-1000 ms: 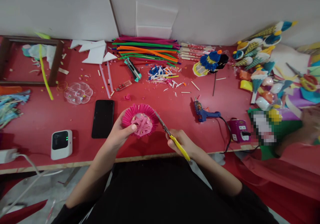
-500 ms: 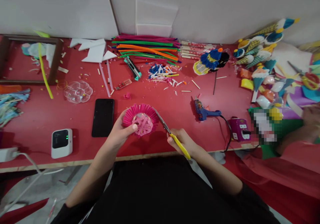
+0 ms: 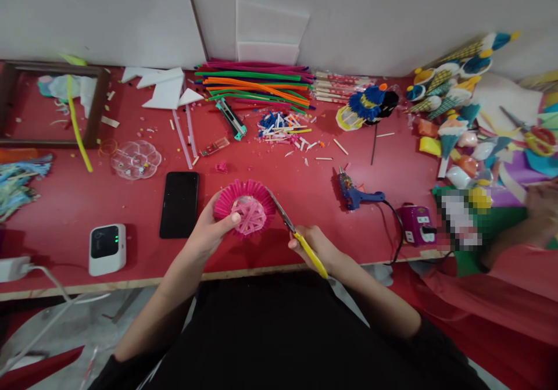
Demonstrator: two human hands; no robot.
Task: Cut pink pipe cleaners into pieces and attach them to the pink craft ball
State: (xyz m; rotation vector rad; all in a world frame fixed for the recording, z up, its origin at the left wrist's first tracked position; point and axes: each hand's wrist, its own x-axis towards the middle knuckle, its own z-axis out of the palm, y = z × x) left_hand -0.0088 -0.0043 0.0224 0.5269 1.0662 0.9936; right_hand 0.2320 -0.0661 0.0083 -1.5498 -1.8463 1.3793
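Observation:
My left hand [image 3: 213, 227] grips a round pink craft piece [image 3: 250, 214] with a ruffled, pleated rim, its thumb pressed on the lighter pink, strip-crossed middle. My right hand [image 3: 316, 243] is closed around the yellow handles of a pair of scissors [image 3: 285, 218]. The metal blades point up and left, their tips at the right edge of the ruffle. Whether they touch it, I cannot tell. Both hands are held over the front of the red table [image 3: 270, 256]. A black phone [image 3: 179, 205] lies left of the craft piece.
A blue glue gun [image 3: 355, 192] lies to the right, its cord running to a purple power block [image 3: 418, 225]. Behind are coloured pipe cleaners [image 3: 257, 82], a utility knife [image 3: 231, 119] and scattered clippings [image 3: 283, 127]. A white device [image 3: 107, 249] stands at left. A co-worker's arm [image 3: 518, 233] reaches in at right.
The scissors and my right hand have shifted very slightly left. My left hand keeps its hold on the pink piece, almost unmoved.

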